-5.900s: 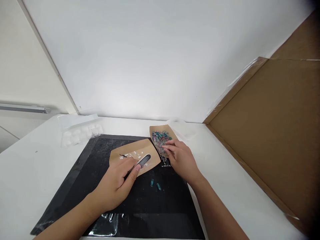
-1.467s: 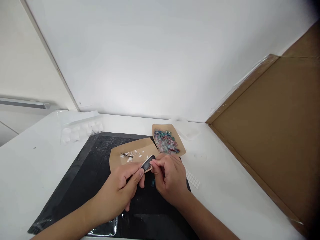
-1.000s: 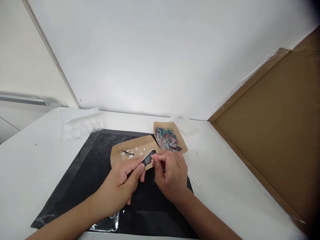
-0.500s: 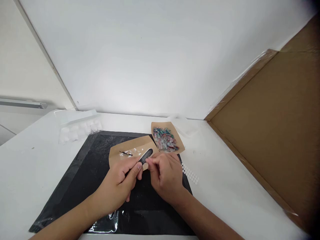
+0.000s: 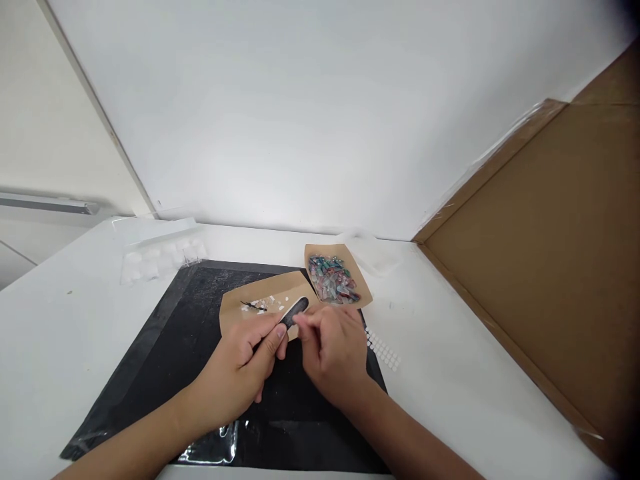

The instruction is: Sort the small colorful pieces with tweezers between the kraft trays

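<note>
My left hand point(image 5: 235, 373) is closed round a dark nail file point(image 5: 294, 311), whose rounded tip points up and to the right. My right hand point(image 5: 333, 353) is pinched shut, its fingertips pressed against the file's tip; what they hold is too small to make out. Both hands hover over a black mat point(image 5: 165, 347). Just behind them lies a brown paper tray point(image 5: 240, 312) with small white bits and a dark sliver. A second brown paper tray point(image 5: 361, 288) to the right holds a heap of teal and pink press-on nails point(image 5: 330, 279).
A clear plastic blister tray point(image 5: 155, 253) sits at the back left of the white table point(image 5: 475, 393). A sheet of small white dots point(image 5: 383, 348) lies right of the mat. A large cardboard panel point(image 5: 545, 267) leans along the right. A white wall stands behind.
My right hand left the heap of nails and came to the file's tip, pinched. Over the last second both hands stay together with only small shifts; the file's angle barely changes.
</note>
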Demonstrator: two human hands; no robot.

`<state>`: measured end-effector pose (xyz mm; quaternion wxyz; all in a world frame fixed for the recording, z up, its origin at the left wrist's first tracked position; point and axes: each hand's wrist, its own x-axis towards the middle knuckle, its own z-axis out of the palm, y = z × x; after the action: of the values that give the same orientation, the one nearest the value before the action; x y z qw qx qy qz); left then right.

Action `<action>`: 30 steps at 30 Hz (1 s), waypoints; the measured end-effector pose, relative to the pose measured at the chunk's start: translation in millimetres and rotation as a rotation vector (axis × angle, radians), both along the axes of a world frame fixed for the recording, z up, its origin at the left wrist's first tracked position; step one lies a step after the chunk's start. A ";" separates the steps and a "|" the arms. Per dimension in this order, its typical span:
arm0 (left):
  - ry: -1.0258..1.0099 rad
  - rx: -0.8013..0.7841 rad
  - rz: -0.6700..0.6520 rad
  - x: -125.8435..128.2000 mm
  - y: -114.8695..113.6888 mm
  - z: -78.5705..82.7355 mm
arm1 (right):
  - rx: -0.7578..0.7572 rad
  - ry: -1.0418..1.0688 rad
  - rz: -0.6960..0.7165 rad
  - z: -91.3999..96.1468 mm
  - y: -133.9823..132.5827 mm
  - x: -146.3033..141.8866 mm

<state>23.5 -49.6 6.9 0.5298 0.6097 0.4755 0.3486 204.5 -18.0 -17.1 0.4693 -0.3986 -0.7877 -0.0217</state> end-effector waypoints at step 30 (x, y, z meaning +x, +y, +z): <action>0.049 0.108 0.010 -1.2 0.3 -5.8 | 0.049 -0.006 -0.031 4.5 7.8 0.0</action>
<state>22.3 -49.2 1.1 0.4825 0.6432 0.4720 0.3615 204.5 -10.2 -12.6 0.4761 -0.3991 -0.7820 -0.0497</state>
